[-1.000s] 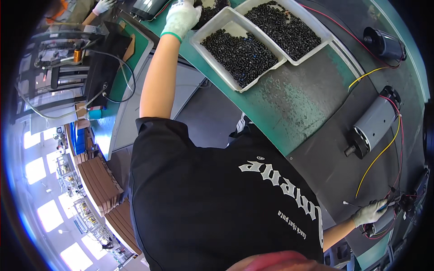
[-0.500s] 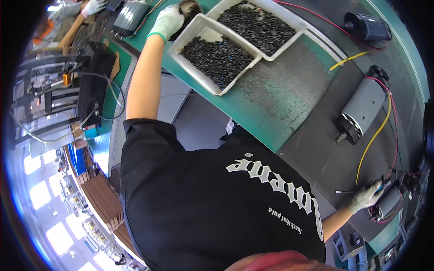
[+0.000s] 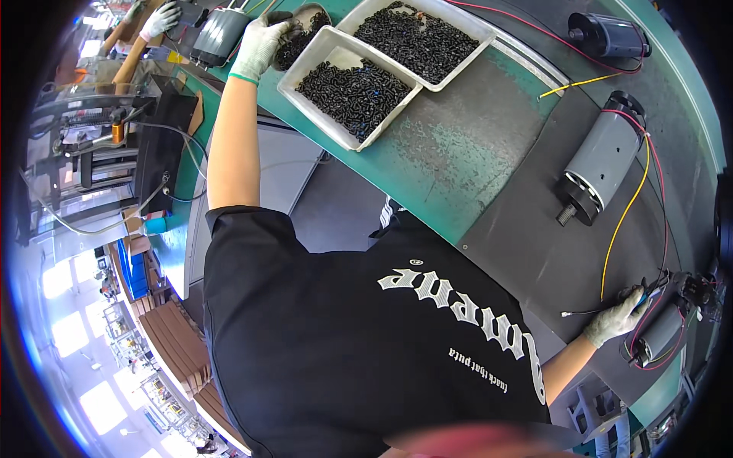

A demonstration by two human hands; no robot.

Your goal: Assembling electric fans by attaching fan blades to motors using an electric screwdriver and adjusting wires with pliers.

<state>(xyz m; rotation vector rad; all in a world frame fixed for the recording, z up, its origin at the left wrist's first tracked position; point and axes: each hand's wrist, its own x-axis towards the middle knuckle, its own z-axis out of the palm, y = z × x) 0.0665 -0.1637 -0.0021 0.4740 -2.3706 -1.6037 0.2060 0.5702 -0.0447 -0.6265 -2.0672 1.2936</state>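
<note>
At the far left of the bench, my left hand (image 3: 262,47), in a white knit glove with dark fingertips, reaches to a small dish of black parts (image 3: 299,44). Its fingers are curled in at the dish; whatever they hold is hidden. Beside it, a white tray (image 3: 334,122) holds many small black pieces. My right hand (image 3: 615,317), also gloved, is out at the lower right, closed on a small blue and black thing (image 3: 640,299) with dark wires around it. Right beside that hand lies a grey cylindrical motor (image 3: 661,334) with red wires.
A second white tray (image 3: 484,47) of black pieces adjoins the first. A large grey motor (image 3: 603,162) with yellow and red leads lies on a dark mat (image 3: 527,221). More motors lie at the far right (image 3: 611,37) and far left (image 3: 220,38). Another person's gloved hand (image 3: 160,20) shows upper left.
The view has shifted slightly, so trays and large motor appear further left. My right hand has moved a little farther away. My left hand stays by the small dish.
</note>
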